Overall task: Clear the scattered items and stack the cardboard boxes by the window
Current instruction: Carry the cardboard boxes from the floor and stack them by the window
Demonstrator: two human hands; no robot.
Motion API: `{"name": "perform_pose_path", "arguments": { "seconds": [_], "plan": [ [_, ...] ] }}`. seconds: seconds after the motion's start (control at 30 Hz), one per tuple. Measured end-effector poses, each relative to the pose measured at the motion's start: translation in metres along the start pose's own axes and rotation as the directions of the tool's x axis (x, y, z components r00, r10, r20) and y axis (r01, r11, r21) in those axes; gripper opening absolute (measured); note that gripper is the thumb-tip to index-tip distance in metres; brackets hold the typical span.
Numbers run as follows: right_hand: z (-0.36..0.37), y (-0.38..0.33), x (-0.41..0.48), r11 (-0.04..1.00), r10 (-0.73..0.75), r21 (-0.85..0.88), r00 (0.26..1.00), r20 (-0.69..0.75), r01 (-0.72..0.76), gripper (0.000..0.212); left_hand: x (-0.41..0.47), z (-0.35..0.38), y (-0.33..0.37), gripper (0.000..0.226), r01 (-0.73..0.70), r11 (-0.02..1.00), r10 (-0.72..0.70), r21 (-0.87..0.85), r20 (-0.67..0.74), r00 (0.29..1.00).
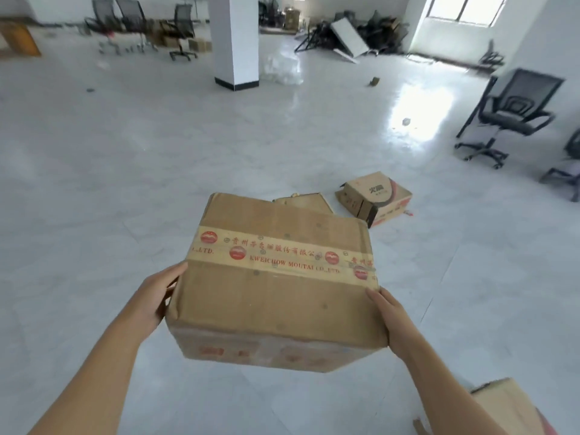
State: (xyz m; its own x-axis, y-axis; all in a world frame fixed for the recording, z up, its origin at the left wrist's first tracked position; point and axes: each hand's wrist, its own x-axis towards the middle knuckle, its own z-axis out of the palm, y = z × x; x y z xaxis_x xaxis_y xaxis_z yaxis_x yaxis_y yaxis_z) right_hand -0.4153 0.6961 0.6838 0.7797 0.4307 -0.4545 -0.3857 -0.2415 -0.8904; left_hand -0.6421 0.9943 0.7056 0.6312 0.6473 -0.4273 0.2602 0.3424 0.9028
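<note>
The left hand and the right hand hold a large brown cardboard box between them, clear of the white tiled floor. The left hand grips the box's left side and the right hand its right side. Each thumb lies by the top edge, and the fingers are hidden behind the cardboard. A band of pale printed packing tape with red lettering and round red logos runs across the top of the box from one hand's side to the other. The edge of the box farthest from the hands is torn, and a ragged cardboard flap shows just past it.

Ahead of the right hand, a smaller printed brown cardboard box lies tilted on the floor, apart from the held one. Below the right wrist, the corner of another brown cardboard box enters the view.

Farther off to the right of the hands stands a black mesh office chair. Well ahead of the hands rises a white square pillar, with crumpled clear plastic wrap beside its base. Beyond that, a pile of dark furniture parts lies near a bright window. More black office chairs stand far ahead to the left.
</note>
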Motion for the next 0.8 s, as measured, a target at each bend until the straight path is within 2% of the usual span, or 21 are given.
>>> {"name": "perform_pose_path", "arguments": {
  "seconds": [0.17, 0.27, 0.33, 0.37, 0.43, 0.53, 0.6, 0.8],
  "plan": [
    [-0.032, -0.067, -0.051, 0.981, -0.131, 0.127, 0.986, -0.108, 0.144, 0.032, -0.006, 0.033, 0.078, 0.04, -0.218, 0.975, 0.222, -0.043, 0.221, 0.95],
    [-0.051, -0.092, -0.098, 0.909, -0.22, 0.323, 0.961, -0.169, 0.264, 0.039, -0.017, 0.05, 0.113, 0.067, -0.307, 0.951, 0.295, -0.034, 0.392, 0.871],
    [-0.059, -0.103, -0.127, 0.84, -0.3, 0.385, 0.918, -0.257, 0.383, 0.046, -0.027, 0.061, 0.13, 0.086, -0.346, 0.938, 0.308, -0.013, 0.487, 0.817],
    [-0.063, -0.105, -0.141, 0.819, -0.315, 0.391, 0.899, -0.305, 0.42, 0.052, -0.033, 0.07, 0.136, 0.089, -0.364, 0.931, 0.314, -0.009, 0.524, 0.791],
    [-0.075, -0.107, -0.167, 0.804, -0.298, 0.387, 0.868, -0.397, 0.453, 0.056, -0.051, 0.093, 0.146, 0.079, -0.395, 0.919, 0.33, -0.011, 0.571, 0.752],
    [-0.098, -0.103, -0.213, 0.806, -0.267, 0.356, 0.828, -0.494, 0.473, 0.058, -0.079, 0.132, 0.151, 0.066, -0.361, 0.932, 0.299, -0.027, 0.62, 0.726],
    [-0.113, -0.094, -0.247, 0.805, -0.238, 0.333, 0.782, -0.576, 0.491, 0.052, -0.094, 0.157, 0.151, 0.067, -0.345, 0.938, 0.27, -0.023, 0.674, 0.688],
    [-0.153, -0.058, -0.355, 0.783, -0.105, 0.301, 0.592, -0.799, 0.545, 0.027, -0.148, 0.236, 0.135, 0.048, -0.288, 0.957, 0.193, -0.041, 0.829, 0.524]
  ]
}}
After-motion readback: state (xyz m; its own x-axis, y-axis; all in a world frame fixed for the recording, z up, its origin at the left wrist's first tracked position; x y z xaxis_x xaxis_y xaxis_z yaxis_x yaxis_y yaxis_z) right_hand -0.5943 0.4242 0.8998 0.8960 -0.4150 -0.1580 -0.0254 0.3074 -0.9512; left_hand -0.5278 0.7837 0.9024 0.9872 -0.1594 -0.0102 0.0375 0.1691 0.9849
